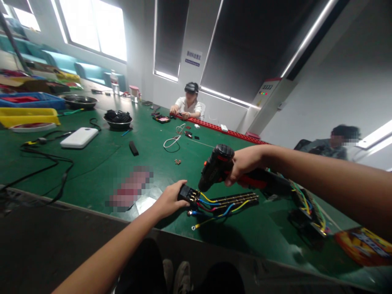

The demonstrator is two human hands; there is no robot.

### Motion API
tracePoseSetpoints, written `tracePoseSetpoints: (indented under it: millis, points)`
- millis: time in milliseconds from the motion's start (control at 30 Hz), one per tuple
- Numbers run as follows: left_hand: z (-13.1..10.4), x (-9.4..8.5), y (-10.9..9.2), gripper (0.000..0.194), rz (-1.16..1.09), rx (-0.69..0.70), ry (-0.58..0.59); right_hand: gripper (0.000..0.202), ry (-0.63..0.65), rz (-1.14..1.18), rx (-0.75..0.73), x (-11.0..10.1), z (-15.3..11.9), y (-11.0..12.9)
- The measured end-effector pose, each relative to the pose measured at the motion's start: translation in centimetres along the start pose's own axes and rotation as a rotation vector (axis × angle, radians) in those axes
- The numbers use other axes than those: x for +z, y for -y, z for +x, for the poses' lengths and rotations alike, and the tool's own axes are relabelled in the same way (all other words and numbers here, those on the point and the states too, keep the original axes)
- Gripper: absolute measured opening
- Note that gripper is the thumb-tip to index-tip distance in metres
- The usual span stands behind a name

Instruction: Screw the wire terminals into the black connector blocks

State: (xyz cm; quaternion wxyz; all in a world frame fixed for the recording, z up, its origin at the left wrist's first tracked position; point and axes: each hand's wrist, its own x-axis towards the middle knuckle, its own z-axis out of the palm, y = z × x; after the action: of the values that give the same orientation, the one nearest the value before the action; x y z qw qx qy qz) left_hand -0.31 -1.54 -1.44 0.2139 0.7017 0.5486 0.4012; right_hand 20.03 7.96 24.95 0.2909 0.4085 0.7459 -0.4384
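My left hand (170, 200) grips a small black terminal block (189, 194) with brass-coloured contacts, near the table's front edge. Yellow, blue and red wires (211, 200) run from it to a long dark strip with metal rails (237, 201). One loose yellow wire ends in a ring lug (193, 227). Closed round the handle of a black and red cordless screwdriver (216, 165) is my right hand (245, 165). The tool's nose points down just above the block; whether its bit touches a screw is hidden.
More wired strips (308, 206) lie to the right beside an orange snack bag (364, 247). Small brass pieces (177, 162), a white power bank (80, 138) and a black-filled bowl (118, 119) are farther back. Black cables (52, 159) trail at left. A person (190, 104) sits across the table.
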Motion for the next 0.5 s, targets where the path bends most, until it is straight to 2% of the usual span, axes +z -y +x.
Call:
tracePoseSetpoints:
  millis: [267, 500]
  points:
    - [0.0, 0.1, 0.2, 0.070, 0.006, 0.012, -0.006, 0.037, 0.031, -0.002, 0.017, -0.2, 0.1, -0.4]
    - [0.0, 0.2, 0.3, 0.070, 0.013, 0.016, 0.012, 0.044, -0.003, 0.067, 0.051, 0.3, -0.3, -1.1]
